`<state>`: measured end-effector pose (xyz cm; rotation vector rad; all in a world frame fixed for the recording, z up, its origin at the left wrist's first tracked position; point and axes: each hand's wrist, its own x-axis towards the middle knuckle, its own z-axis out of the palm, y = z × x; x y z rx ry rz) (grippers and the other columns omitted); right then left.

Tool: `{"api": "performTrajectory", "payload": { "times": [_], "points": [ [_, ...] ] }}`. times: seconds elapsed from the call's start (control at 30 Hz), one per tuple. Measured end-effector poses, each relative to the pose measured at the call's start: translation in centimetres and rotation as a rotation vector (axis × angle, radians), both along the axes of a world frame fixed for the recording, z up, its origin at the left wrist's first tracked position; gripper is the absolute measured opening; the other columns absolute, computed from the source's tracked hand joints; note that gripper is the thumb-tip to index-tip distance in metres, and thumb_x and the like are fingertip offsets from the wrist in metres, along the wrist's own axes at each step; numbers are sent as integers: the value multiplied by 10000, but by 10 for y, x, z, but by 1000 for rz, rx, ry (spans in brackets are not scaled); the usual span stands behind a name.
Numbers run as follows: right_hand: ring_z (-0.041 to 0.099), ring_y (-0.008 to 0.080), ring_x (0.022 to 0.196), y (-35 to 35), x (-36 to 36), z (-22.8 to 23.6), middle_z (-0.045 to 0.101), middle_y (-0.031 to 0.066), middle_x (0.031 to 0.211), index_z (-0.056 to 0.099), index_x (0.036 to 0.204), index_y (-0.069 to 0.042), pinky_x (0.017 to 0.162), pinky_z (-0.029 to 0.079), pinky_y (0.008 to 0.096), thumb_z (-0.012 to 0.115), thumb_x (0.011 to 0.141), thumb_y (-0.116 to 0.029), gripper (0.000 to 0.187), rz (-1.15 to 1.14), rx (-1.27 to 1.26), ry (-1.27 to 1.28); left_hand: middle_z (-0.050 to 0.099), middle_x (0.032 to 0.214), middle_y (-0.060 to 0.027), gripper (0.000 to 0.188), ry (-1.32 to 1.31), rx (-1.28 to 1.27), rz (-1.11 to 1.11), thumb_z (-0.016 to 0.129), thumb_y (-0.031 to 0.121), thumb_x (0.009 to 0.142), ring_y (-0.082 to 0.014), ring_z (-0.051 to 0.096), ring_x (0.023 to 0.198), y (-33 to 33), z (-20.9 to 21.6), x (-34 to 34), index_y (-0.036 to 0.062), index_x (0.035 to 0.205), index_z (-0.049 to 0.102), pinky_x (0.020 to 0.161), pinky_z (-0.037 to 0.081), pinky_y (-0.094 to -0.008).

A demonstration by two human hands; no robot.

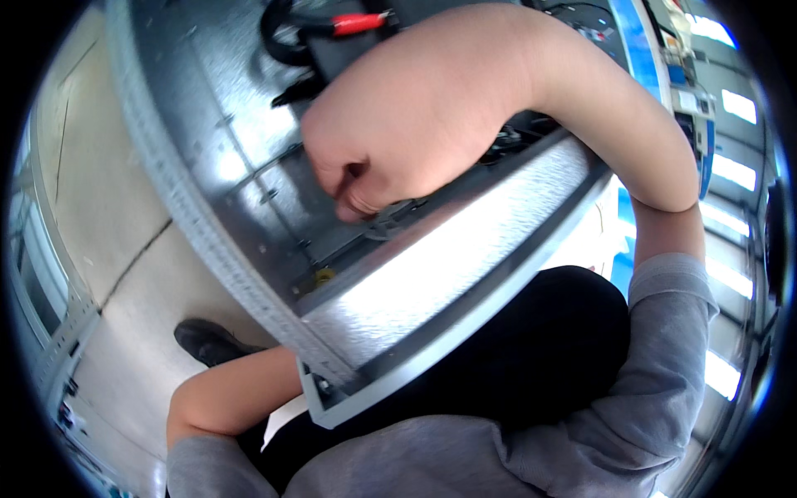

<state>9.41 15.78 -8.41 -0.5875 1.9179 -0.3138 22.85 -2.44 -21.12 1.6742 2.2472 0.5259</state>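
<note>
My right hand is curled closed over the dark inside of a metal cabinet frame. Its fingers bend down and away, so what they grip, if anything, is hidden. Just past the fingertips shows a small grey piece that I cannot make out. A bright silver inner panel runs below this hand. My left forearm passes behind the frame's near corner, which hides the left hand. Beyond the right hand lie a thick black cable and a red-sleeved part.
Small dark parts sit beside the silver panel, and a small yellow piece lies near the lower corner. The frame's pale outer edge crosses above my legs. On the floor at left rests a black shoe.
</note>
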Motion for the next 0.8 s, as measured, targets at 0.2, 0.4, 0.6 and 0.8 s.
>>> {"api": "performTrajectory", "payload": {
  "times": [0.2, 0.4, 0.6, 0.8],
  "points": [
    [722, 203, 821, 45, 50, 36, 752, 82, 868, 779, 995, 0, 818, 561, 335, 562, 1028, -329, 396, -494, -203, 306, 680, 935, -181, 510, 114, -62, 28, 666, 459, 955, -322, 707, 873, 10, 3, 4, -28, 1086, 588, 825, 568, -417],
    [662, 201, 850, 166, 139, 53, 700, 72, 915, 746, 1044, -40, 753, 547, 332, 575, 1032, -275, 290, -1109, -669, 1060, 677, 925, -187, 530, 180, -124, -41, 679, 472, 944, -329, 708, 868, 24, 15, 11, -31, 1081, 581, 818, 568, -426],
    [574, 166, 620, 257, 326, -54, 582, 59, 695, 644, 843, -24, 575, 431, 315, 561, 974, -216, 247, -2246, -656, 1878, 681, 898, -198, 500, 100, -349, -43, 694, 452, 948, -340, 725, 771, 34, 6, 21, -23, 1018, 554, 713, 600, -422],
    [628, 165, 756, 199, 309, -160, 648, 69, 830, 655, 1041, 1, 704, 522, 311, 572, 1018, -243, 259, -2334, -419, 1343, 678, 864, -206, 476, 40, -422, -41, 707, 419, 951, -352, 728, 749, 43, 22, 18, -22, 969, 531, 652, 598, -413]
  ]
}}
